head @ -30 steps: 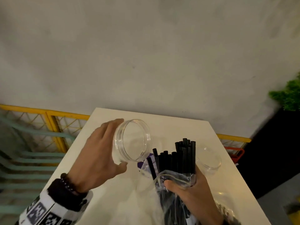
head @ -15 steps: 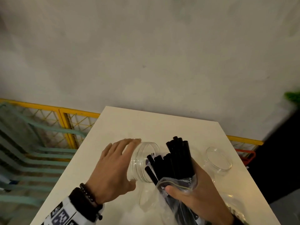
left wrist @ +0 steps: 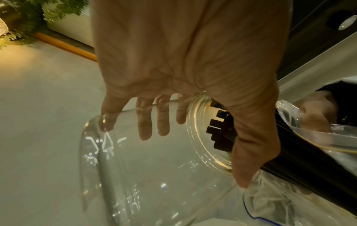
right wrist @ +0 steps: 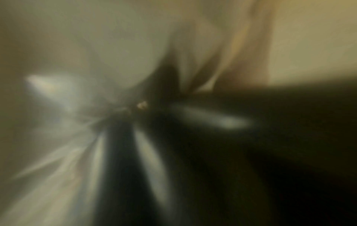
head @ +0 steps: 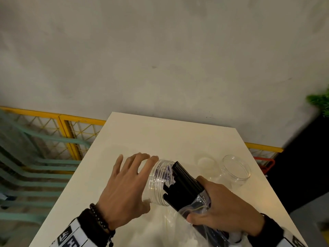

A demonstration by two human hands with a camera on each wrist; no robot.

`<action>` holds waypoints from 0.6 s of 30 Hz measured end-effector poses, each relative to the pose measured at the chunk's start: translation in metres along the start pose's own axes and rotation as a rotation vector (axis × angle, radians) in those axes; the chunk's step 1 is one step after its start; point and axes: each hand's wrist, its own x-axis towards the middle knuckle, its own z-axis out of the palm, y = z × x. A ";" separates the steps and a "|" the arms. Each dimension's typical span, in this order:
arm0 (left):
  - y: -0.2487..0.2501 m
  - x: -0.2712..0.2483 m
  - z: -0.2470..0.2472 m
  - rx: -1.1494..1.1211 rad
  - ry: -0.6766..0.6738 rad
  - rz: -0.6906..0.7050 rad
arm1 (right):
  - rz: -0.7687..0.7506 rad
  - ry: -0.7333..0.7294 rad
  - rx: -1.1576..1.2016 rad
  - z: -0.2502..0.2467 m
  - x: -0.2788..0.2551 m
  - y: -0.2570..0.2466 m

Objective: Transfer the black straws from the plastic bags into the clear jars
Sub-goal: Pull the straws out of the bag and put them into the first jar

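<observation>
My left hand [head: 124, 184] grips a clear jar [head: 158, 182] tipped on its side over the white table [head: 169, 138], mouth facing right. In the left wrist view the left hand [left wrist: 183, 76] wraps the jar [left wrist: 144, 175] from above, thumb at its threaded mouth. My right hand [head: 222, 209] grips a clear plastic bag [head: 195, 209] holding a bundle of black straws [head: 183, 184]. The straw tips [left wrist: 218, 131] reach just inside the jar's mouth. The right wrist view is a blur of dark straws [right wrist: 173, 152] and shiny plastic.
A second clear jar [head: 235, 169] stands open at the table's right, with a clear lid [head: 207, 162] beside it. Loose clear plastic [head: 169, 232] lies at the near edge. A yellow railing [head: 71, 132] and teal bars lie beyond the left edge.
The left hand lowered the jar and tipped it toward the straws. The right hand tilted the bundle left, and its tips entered the jar's mouth.
</observation>
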 end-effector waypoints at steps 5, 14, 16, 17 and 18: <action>0.002 -0.001 -0.001 0.020 0.015 -0.011 | 0.038 -0.077 -0.131 -0.007 0.002 -0.004; 0.007 -0.004 0.037 -0.256 -0.069 -0.102 | 0.048 -0.212 -0.268 -0.024 0.022 -0.002; 0.008 -0.007 0.046 -0.314 -0.063 -0.104 | 0.048 -0.204 -0.374 -0.023 0.024 0.002; 0.009 -0.008 0.047 -0.323 -0.063 -0.106 | 0.049 -0.199 -0.415 -0.023 0.025 0.003; 0.010 -0.008 0.047 -0.315 -0.079 -0.110 | 0.052 -0.204 -0.456 -0.023 0.025 0.002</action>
